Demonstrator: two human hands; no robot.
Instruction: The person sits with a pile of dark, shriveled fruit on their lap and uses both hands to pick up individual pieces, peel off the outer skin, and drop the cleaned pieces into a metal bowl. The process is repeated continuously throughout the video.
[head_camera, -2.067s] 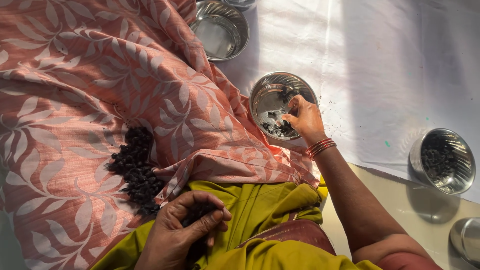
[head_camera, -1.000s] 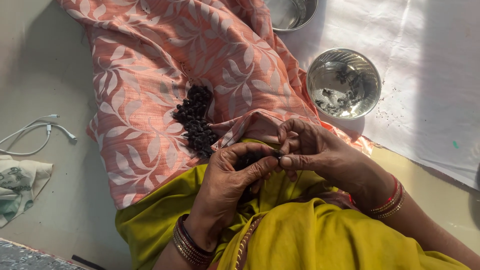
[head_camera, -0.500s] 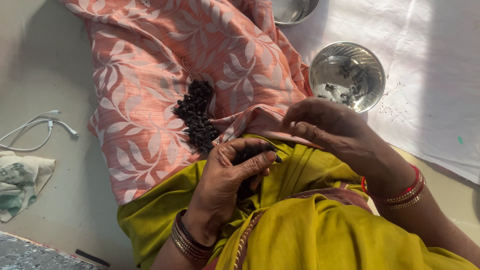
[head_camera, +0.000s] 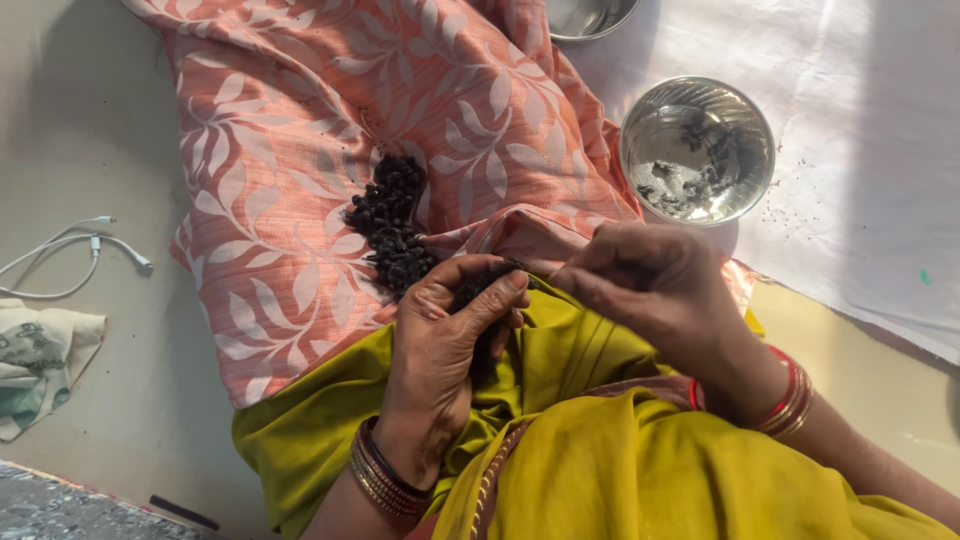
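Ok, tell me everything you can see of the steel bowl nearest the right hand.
The steel bowl is round, shiny metal, standing upright and open on the white sheet, beside the pink leaf-print cloth. Inside lie a few small dark bits, scattered across the bottom and far from filling it. Sunlight glares off its inner wall. No hand touches it; the right hand is just below it.

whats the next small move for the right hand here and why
Probably a pinch: the right hand sits just beside the left hand, which cups a few small dark bits at its fingertips. Picking one out looks likeliest, since the steel bowl to the right already holds some pieces and the dark pile on the peach cloth remains.
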